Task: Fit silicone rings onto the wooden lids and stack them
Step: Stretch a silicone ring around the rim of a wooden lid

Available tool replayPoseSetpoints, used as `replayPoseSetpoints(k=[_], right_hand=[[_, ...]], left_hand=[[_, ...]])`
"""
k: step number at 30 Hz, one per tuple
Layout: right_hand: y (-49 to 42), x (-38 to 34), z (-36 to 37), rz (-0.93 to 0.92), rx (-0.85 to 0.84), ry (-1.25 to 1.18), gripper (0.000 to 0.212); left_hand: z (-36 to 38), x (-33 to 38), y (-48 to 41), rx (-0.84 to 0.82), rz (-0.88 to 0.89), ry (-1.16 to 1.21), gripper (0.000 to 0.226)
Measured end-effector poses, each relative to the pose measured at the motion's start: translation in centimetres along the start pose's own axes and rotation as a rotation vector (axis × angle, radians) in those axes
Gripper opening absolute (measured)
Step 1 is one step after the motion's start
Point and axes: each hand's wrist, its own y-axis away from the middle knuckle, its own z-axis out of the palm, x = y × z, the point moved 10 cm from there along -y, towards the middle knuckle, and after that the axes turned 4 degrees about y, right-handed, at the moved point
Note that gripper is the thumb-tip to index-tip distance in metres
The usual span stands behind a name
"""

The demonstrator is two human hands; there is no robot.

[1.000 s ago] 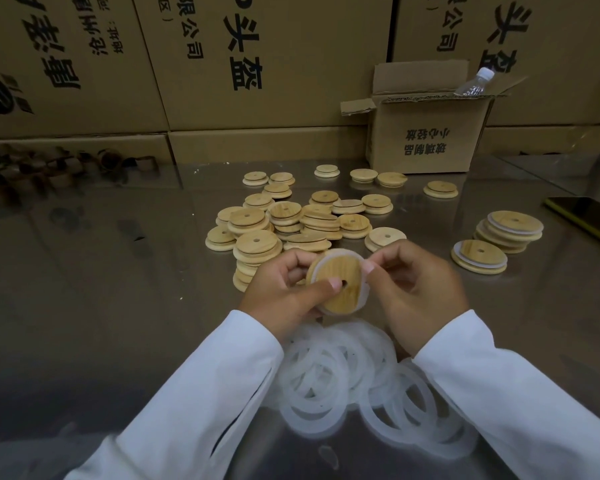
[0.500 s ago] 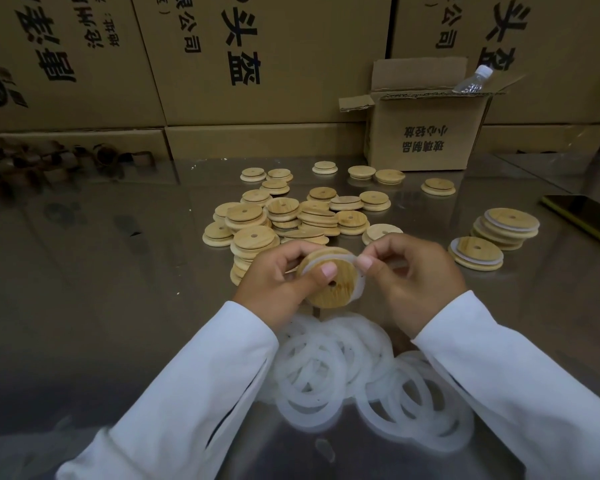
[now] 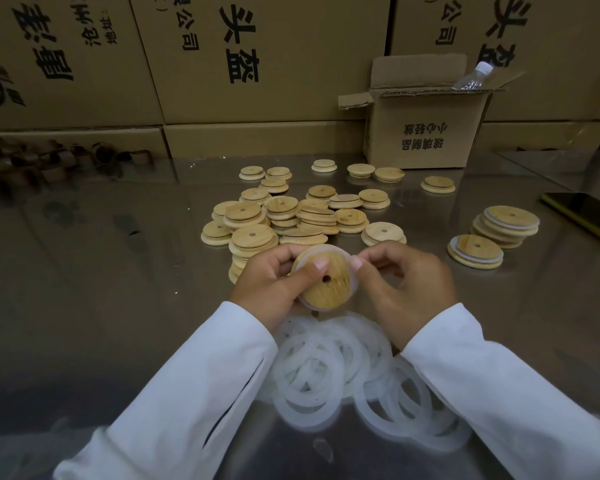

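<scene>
A second ago the left thumb covered the hole in the lid (image 3: 329,294). Now the thumb has slid up a bit and the small round hole shows just under its nail. The right fingers have stayed on the lid's top right edge.

The left grip (image 3: 274,282) is curled round the lid, with its fingers behind and its thumb pressed on the front. The right grip (image 3: 406,285) pinches the white ring (image 3: 353,289) at that edge with fingertip and thumb, and its other fingers are loosely bent.

The lid is a flat round piece of light wood with darker streaks. It tips up so that its face looks at the person. The ring is thin and milky, and it runs round the lid's rim on the top, right and bottom. The left side is hidden by the hand.

The lid is held in the air just past the ring pile (image 3: 326,372), which lies on the shiny bench (image 3: 84,271) between the two white sleeves. Farther back from the ring pile lies a heap of bare lids (image 3: 284,220). Back and to the right of the ring pile stands a short stack of lids with rings (image 3: 506,225), and one more ringed lid (image 3: 475,252) leans against it.
</scene>
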Motion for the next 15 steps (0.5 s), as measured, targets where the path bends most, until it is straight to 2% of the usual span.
replayPoseSetpoints(k=[2,6,10,15], right_hand=[[-0.04,-0.16,-0.19,-0.013,0.003,0.053,0.008],[-0.43,-0.17,-0.58,-0.002,0.01,0.102,0.015],[-0.65,-0.45,-0.82,-0.012,0.02,0.085,0.02],[-0.45,-0.32,-0.02,0.007,-0.049,-0.092,0.005]], left_hand=[[0.08,-0.03,0.0,-0.009,-0.001,-0.014,0.02],[0.27,0.47,-0.06,-0.018,0.028,0.012,0.033],[0.58,0.85,0.04,-0.031,0.045,0.118,0.028],[0.32,0.8,0.09,-0.004,0.057,0.13,0.031]])
